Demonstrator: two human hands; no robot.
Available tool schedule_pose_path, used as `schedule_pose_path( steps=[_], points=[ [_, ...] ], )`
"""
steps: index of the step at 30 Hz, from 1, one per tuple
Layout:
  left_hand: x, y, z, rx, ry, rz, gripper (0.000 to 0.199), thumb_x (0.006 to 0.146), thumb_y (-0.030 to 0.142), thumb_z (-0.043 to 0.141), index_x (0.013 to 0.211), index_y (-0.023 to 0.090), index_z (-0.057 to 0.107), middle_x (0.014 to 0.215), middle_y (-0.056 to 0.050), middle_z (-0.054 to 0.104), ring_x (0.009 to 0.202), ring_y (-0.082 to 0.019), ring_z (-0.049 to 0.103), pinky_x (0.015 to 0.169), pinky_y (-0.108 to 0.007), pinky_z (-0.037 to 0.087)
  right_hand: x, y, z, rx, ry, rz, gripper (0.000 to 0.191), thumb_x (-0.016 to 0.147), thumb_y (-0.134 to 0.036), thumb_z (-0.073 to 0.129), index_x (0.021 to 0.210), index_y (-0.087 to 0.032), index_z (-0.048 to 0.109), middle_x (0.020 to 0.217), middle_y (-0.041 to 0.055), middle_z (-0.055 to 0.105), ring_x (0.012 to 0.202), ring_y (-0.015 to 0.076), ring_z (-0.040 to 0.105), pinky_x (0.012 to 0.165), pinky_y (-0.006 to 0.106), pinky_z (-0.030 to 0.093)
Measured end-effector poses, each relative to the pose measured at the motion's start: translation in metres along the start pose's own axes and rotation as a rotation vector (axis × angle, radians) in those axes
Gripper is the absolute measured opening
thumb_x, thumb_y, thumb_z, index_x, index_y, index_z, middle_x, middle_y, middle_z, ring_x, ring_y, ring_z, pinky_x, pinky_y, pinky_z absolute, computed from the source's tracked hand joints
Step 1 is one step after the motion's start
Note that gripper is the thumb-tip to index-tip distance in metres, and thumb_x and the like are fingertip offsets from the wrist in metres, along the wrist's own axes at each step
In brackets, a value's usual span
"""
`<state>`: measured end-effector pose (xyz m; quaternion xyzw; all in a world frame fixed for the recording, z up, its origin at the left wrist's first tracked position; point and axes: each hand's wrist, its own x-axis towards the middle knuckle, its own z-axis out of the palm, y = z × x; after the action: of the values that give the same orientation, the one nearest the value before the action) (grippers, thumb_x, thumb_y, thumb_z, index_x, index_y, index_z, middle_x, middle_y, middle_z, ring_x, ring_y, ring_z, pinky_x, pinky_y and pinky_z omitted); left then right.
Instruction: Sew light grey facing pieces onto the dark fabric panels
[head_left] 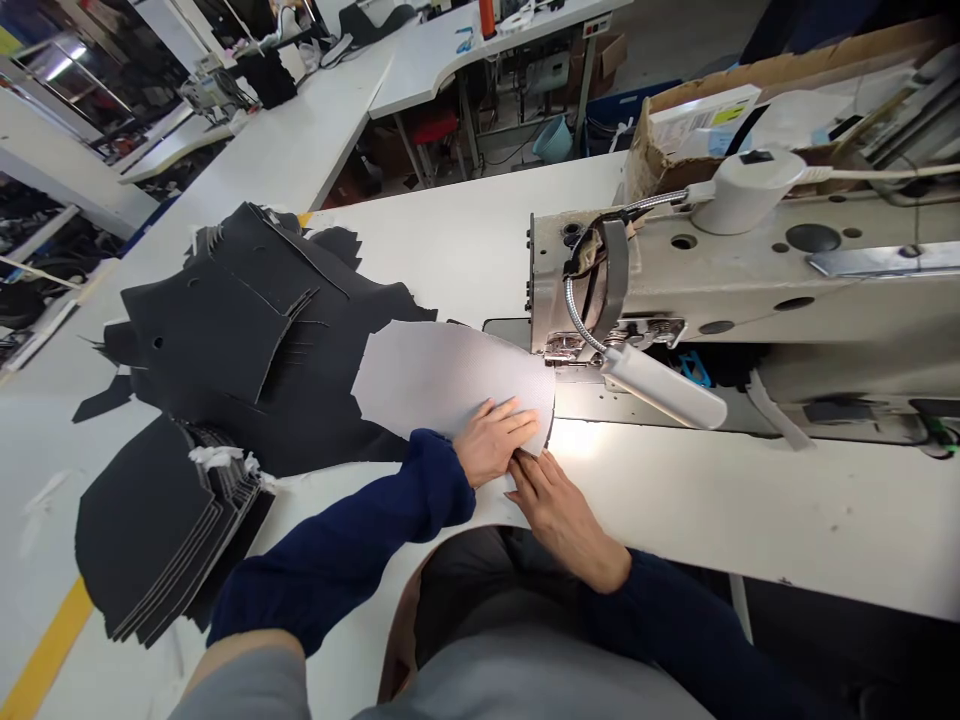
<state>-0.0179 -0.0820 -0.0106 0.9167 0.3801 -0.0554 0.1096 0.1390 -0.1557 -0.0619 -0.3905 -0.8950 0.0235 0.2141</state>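
A light grey fabric piece (435, 375) lies flat, its right end beside the needle area of a sewing machine (637, 280). My left hand (496, 437) rests on the piece near its lower right part, fingers spread and pressing down. My right hand (559, 510) is at the piece's lower right corner, its fingertips at the edge and close together; whether they pinch the edge is hidden. A dark edge shows along the right side of the piece. Left of it lie dark fabric pieces (217, 330), partly beneath the light piece.
A stack of dark cut pieces (150, 520) sits at the left front. A lamp (664, 385) on a flexible neck hangs over the machine bed. Behind the machine stands a cardboard box (641, 160). Further back are other white tables (427, 60).
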Motion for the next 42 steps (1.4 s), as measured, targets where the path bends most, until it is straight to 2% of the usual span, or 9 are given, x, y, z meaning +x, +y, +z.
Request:
schedule_pose_path(
  steps=[7,10,13,16,20,27,31,35,42],
  points=[
    [0.02,-0.005,-0.004,0.097,0.087,-0.027,0.038,0.091,0.022,0.038,0.128,0.025,0.048,0.144,0.0,0.04,0.132,-0.022,0.03,0.106,-0.041,0.03,0.016,0.009,0.007,-0.063,-0.01,0.004,0.041,0.092,-0.027,0.048,0.118,0.003,0.054,0.121,0.0252,0.052,0.114,0.0333,0.048,0.097,0.049,0.042],
    [0.031,-0.007,-0.008,0.101,0.108,-0.035,0.037,0.089,0.021,0.042,0.126,0.024,0.05,0.14,-0.004,0.041,0.124,-0.023,0.037,0.099,-0.037,0.035,0.027,0.007,0.009,-0.022,-0.008,-0.036,0.035,0.092,-0.025,0.047,0.113,0.0,0.058,0.118,0.0236,0.055,0.115,0.0329,0.048,0.099,0.05,0.041],
    [0.039,-0.01,-0.013,0.108,0.075,-0.062,0.038,0.087,0.017,0.045,0.124,0.022,0.05,0.127,-0.009,0.048,0.107,-0.023,0.046,0.087,-0.036,0.041,0.034,0.003,0.012,-0.01,0.008,-0.068,0.031,0.09,-0.019,0.047,0.111,0.0,0.06,0.111,0.0218,0.059,0.113,0.0322,0.05,0.103,0.052,0.038],
    [0.04,-0.016,-0.014,0.099,0.022,0.037,0.034,0.085,0.013,0.045,0.117,0.019,0.052,0.118,-0.008,0.051,0.101,-0.021,0.047,0.085,-0.034,0.042,0.038,0.004,0.012,-0.033,0.014,-0.033,0.037,0.09,-0.023,0.049,0.116,0.003,0.056,0.116,0.0241,0.056,0.118,0.0347,0.047,0.103,0.051,0.038],
    [0.038,-0.025,-0.01,0.074,0.007,0.117,0.029,0.08,0.008,0.048,0.106,0.018,0.056,0.118,-0.005,0.053,0.1,-0.019,0.046,0.088,-0.03,0.041,0.041,0.009,0.014,-0.072,-0.005,-0.01,0.039,0.091,-0.028,0.048,0.115,0.003,0.056,0.117,0.0238,0.056,0.117,0.0346,0.047,0.102,0.05,0.04],
    [0.053,-0.027,-0.011,0.125,0.031,0.057,0.02,0.086,0.014,0.046,0.1,0.018,0.06,0.112,-0.006,0.055,0.099,-0.021,0.044,0.084,-0.033,0.039,0.051,0.023,0.024,-0.125,0.029,-0.002,0.034,0.092,-0.023,0.043,0.107,0.002,0.061,0.11,0.0232,0.059,0.114,0.0335,0.05,0.102,0.05,0.04],
    [0.065,-0.028,-0.017,0.128,0.019,0.021,0.022,0.092,0.021,0.042,0.103,0.017,0.06,0.11,-0.007,0.056,0.099,-0.022,0.046,0.084,-0.035,0.037,0.059,0.032,0.023,-0.119,0.01,0.005,0.034,0.09,-0.018,0.044,0.111,0.002,0.06,0.114,0.024,0.058,0.12,0.035,0.045,0.104,0.051,0.036],
    [0.076,-0.034,-0.019,0.133,0.032,-0.004,0.022,0.092,0.021,0.045,0.104,0.015,0.061,0.112,-0.007,0.057,0.104,-0.023,0.047,0.083,-0.035,0.038,0.07,0.043,0.023,-0.107,-0.027,0.001,0.033,0.085,-0.011,0.045,0.111,0.002,0.061,0.114,0.0245,0.058,0.124,0.0359,0.041,0.107,0.053,0.031],
    [0.101,-0.048,-0.02,0.113,0.063,-0.09,0.023,0.094,0.021,0.042,0.098,0.014,0.064,0.106,-0.009,0.061,0.109,-0.023,0.05,0.083,-0.032,0.043,0.084,0.056,0.027,-0.107,-0.059,0.079,0.033,0.08,-0.009,0.044,0.103,-0.001,0.065,0.108,0.0227,0.061,0.109,0.0327,0.053,0.106,0.051,0.032]
  ],
)
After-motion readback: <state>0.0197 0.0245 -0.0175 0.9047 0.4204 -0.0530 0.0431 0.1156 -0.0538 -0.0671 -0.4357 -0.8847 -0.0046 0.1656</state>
